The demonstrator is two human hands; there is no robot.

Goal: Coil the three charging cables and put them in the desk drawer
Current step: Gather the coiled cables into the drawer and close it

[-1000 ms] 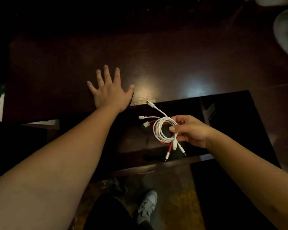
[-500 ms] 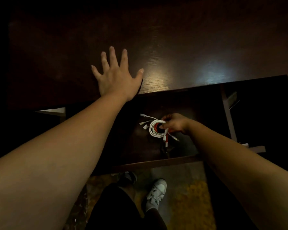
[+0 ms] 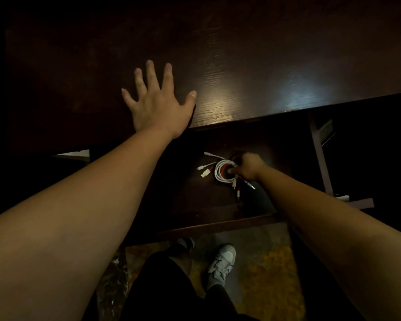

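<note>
My left hand is still flat on the desk top, fingers spread, holding nothing. The coiled cables have gone from mid-air down to the floor of the open drawer, so placement looks nearly done. My right hand reaches down into it, fingers still pinching the coil's right edge.

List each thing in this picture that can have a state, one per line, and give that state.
Drawer: pulled open.
Cables: coiled together, down inside the drawer, plug ends sticking out.
Right hand: fingers curled on the coil.
Left hand: flat on the desk top, fingers spread.
</note>
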